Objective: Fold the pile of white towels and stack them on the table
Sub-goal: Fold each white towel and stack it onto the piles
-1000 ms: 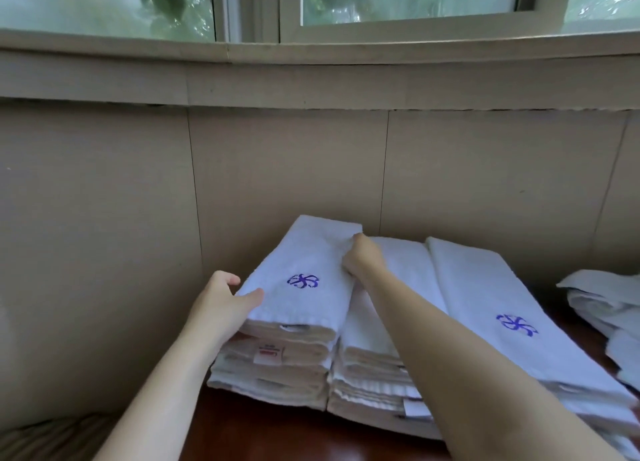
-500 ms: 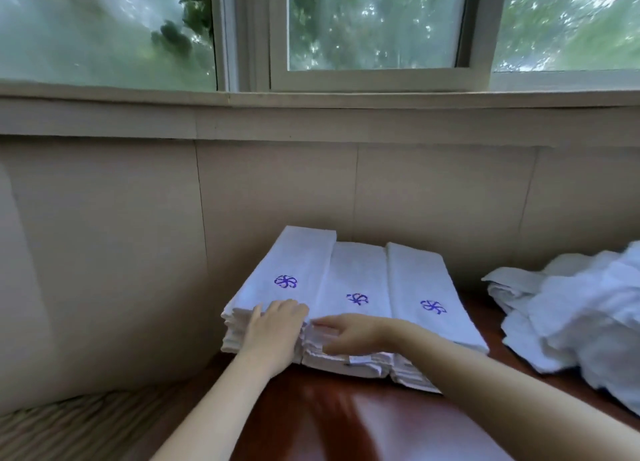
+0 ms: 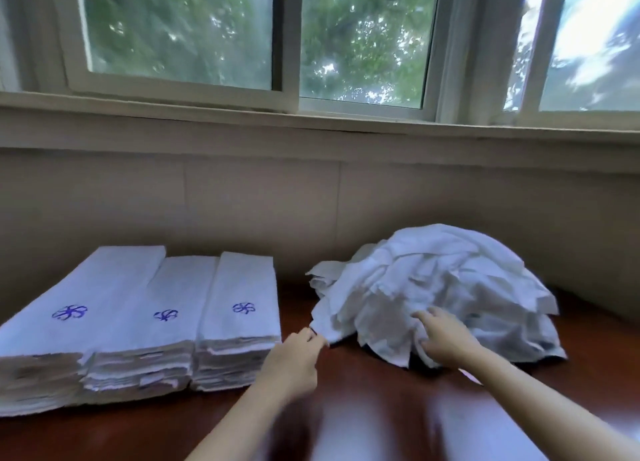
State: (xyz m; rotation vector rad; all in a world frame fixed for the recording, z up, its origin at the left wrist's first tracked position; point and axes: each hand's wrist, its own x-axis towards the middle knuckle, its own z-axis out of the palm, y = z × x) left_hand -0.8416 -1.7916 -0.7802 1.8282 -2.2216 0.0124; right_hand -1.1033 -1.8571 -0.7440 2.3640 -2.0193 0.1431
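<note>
left hand (image 3: pixel 293 362) pinching a corner of the loose towel pile (image 3: pixel 436 280), right hand (image 3: pixel 446 339) lying open-fingered on its front, pile sitting on the table (image 3: pixel 374 415) right of three folded stacks (image 3: pixel 145 325)

folded stacks (image 3: pixel 138 322) left on table (image 3: pixel 381 408), loose pile (image 3: pixel 450 287) right

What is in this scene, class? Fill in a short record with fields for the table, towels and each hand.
Table: dark reddish wood
Folded stacks: three side by side at left, blue emblems on top
Unfolded pile: heaped at right
Left hand: pinches the pile's near-left corner
Right hand: fingers rest on the pile's front
</note>
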